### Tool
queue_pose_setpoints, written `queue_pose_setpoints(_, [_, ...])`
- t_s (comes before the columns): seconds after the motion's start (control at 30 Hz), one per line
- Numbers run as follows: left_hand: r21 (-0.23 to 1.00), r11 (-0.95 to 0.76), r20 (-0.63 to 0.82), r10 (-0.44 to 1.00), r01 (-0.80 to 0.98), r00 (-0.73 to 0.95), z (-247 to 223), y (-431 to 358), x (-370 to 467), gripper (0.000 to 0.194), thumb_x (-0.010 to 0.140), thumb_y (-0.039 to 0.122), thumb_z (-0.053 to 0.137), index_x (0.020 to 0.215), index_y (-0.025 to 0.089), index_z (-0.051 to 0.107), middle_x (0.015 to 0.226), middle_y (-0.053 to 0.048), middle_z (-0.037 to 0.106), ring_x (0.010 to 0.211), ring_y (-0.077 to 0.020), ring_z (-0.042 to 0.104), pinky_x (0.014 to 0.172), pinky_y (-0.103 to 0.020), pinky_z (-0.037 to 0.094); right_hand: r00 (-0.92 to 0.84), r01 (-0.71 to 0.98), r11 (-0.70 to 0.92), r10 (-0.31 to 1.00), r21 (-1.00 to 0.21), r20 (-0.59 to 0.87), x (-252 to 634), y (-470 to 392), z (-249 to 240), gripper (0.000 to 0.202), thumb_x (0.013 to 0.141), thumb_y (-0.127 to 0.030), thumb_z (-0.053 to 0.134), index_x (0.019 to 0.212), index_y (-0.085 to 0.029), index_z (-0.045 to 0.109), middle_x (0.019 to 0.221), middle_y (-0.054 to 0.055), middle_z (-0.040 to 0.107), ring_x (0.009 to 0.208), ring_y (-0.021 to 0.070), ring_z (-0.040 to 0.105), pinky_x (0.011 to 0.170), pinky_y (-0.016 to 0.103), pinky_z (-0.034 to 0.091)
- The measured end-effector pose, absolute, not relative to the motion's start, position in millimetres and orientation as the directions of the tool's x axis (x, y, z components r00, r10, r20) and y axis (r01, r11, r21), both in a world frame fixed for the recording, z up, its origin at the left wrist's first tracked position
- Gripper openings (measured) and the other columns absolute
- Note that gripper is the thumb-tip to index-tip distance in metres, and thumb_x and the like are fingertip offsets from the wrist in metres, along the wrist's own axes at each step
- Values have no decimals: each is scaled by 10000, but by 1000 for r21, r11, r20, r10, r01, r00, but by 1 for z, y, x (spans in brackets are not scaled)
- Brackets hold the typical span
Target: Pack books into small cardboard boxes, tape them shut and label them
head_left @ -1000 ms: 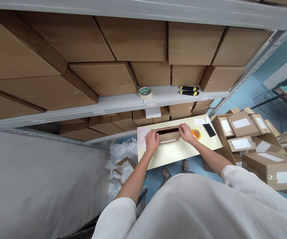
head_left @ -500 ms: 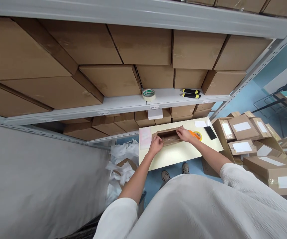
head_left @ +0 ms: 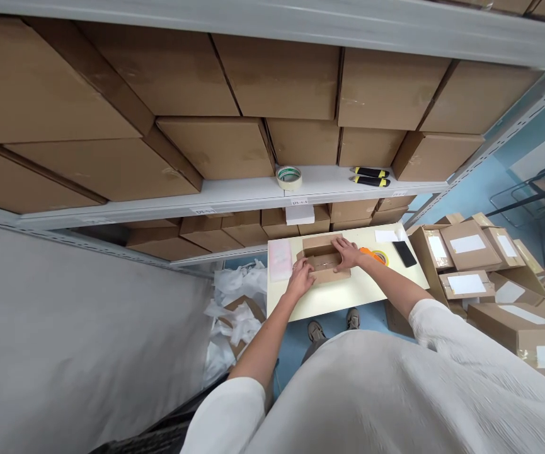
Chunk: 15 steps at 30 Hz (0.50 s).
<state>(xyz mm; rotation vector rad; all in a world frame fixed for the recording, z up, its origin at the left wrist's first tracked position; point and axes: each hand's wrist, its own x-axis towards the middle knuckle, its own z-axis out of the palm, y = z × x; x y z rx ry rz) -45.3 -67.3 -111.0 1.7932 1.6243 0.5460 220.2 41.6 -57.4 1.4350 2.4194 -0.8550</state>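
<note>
A small brown cardboard box [head_left: 331, 276] stands with its top open on the cream table, its far and near flaps folded outward. My left hand [head_left: 302, 277] has its fingers curled at the box's left end. Over the right end lies my right hand [head_left: 346, 253], thumb and fingers around the wall. An orange tape dispenser [head_left: 367, 253] with a yellow-rimmed roll is just right of that hand. Left of the box rests a pinkish-white sheet or pack [head_left: 280, 259]. The inside of the box is partly visible and brown.
On the table's right are a black phone [head_left: 404, 253] and white paper [head_left: 385, 236]. The shelf ahead bears a tape roll [head_left: 289, 178], two yellow-black cutters [head_left: 370, 177] and cartons [head_left: 215, 148]. Labelled boxes [head_left: 470, 244] pile at right; white wrapping [head_left: 241, 284] lies at left.
The box's flaps have opened outward, showing more of its inside. My right hand has shifted from the far corner onto the right wall. The view has moved slightly.
</note>
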Motion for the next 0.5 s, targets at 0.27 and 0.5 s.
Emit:
queue_pose_setpoints(0.27, [868, 11, 13, 999, 496, -46, -123, -64, -36, 328, 833, 224, 714, 1143, 232, 606, 1534, -159, 469, 1470, -342, 512, 1198, -536, 487, -477, 879, 399, 701, -263, -530, 213, 44, -56, 1430, 677, -581, 962, 1777, -277, 100, 1805, 196, 173, 1665, 420, 123, 1322, 604, 198])
queue_pose_setpoints(0.5, [936, 219, -117, 932, 276, -344, -136, -45, -66, 213, 923, 267, 587, 1131, 235, 621, 1221, -100, 695, 1042, -223, 737, 957, -393, 606, -474, 880, 390, 716, -270, -512, 212, 43, -53, 1363, 675, -525, 976, 1757, -290, 182, 1771, 197, 250, 1638, 439, 181, 1300, 614, 266])
